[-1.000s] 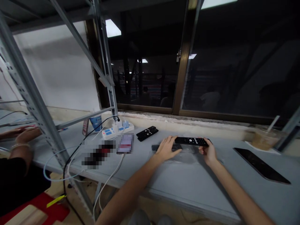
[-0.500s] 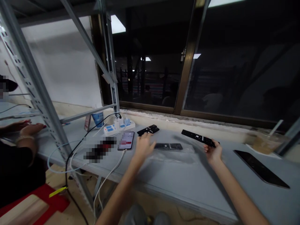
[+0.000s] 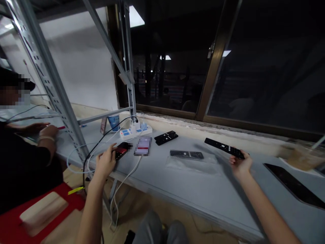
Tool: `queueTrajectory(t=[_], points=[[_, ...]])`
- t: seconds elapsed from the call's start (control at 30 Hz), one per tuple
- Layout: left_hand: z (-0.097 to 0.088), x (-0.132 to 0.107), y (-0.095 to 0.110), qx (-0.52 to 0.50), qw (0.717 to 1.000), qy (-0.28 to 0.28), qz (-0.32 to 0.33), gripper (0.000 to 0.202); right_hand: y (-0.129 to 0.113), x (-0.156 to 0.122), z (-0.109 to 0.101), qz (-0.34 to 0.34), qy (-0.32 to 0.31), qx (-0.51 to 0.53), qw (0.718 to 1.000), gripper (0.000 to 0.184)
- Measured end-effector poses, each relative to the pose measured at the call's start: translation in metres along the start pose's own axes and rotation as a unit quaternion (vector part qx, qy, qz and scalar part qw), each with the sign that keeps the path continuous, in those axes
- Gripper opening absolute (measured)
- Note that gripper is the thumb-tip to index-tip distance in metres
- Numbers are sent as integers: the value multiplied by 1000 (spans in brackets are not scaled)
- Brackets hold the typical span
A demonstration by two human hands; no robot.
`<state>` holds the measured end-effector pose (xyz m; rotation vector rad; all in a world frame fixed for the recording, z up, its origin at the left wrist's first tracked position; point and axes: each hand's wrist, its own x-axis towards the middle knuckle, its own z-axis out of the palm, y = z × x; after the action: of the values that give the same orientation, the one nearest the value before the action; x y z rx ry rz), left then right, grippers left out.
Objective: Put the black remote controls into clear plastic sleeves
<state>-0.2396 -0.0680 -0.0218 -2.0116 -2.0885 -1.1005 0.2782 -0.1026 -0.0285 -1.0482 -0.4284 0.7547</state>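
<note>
My right hand (image 3: pixel 240 166) grips one end of a black remote control (image 3: pixel 222 147), raised above the table and pointing to the left. On the left, my left hand (image 3: pixel 105 162) has its fingers curled on the near left edge of a dark smartphone (image 3: pixel 122 151) with a red patch on its screen. Beside that lies a second phone (image 3: pixel 143 146), lit and plugged into a white cable. Between my hands, a remote in a clear plastic bag (image 3: pixel 186 154) rests on the grey table. Behind it are two black remotes (image 3: pixel 166 137), overlapping.
A white power strip (image 3: pixel 126 134) with plugs and a blue cup (image 3: pixel 114 123) stand near the metal upright (image 3: pixel 54 91). At right are a flat black device (image 3: pixel 291 184) and a drink cup (image 3: pixel 303 157). Another person (image 3: pixel 25 152) works at far left, beside cables.
My left hand has moved left, from near the overlapping remotes to the dark smartphone. The right hand still holds its remote. The view has turned slightly left.
</note>
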Motion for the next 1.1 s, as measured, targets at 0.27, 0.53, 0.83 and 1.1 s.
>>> queueTrajectory(t=[0.27, 0.53, 0.83, 1.1], points=[[2, 7, -4, -11, 1000, -24, -11, 44, -5, -10, 6, 30, 25, 61, 997, 23], [-16, -7, 33, -142, 965, 220, -8, 30, -3, -4, 2, 22, 7, 45, 999, 25], [38, -74, 178, -226, 866, -135, 426, 19, -3, -2, 0, 39, 18, 63, 997, 22], [111, -56, 240, -51, 868, -320, 377, 105, -4, -5, 4, 29, 21, 58, 998, 25]])
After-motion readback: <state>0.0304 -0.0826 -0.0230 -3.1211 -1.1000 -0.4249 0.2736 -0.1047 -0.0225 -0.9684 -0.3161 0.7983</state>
